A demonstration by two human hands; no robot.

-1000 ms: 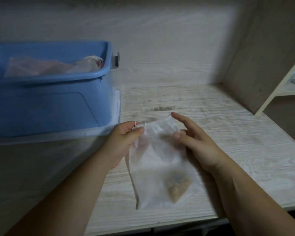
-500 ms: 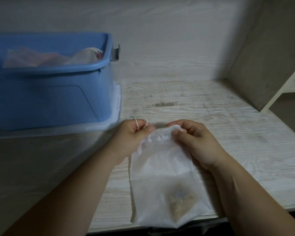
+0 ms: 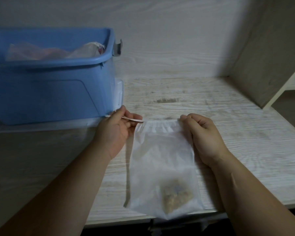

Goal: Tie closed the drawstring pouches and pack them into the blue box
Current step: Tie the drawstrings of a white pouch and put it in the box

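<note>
A pale wood-grain tabletop (image 3: 236, 137) bears a dark smudge (image 3: 167, 100) near its middle. A matching back panel (image 3: 177, 40) rises behind the tabletop, and a shelf unit (image 3: 269, 65) stands at its right end.

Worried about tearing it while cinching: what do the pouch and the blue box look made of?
The pouch: thin translucent white fabric or nonwoven, matte; contents show through, mouth gathers into pleats. The blue box: likely moulded plastic, smooth, faint sheen, rolled rim.
</note>
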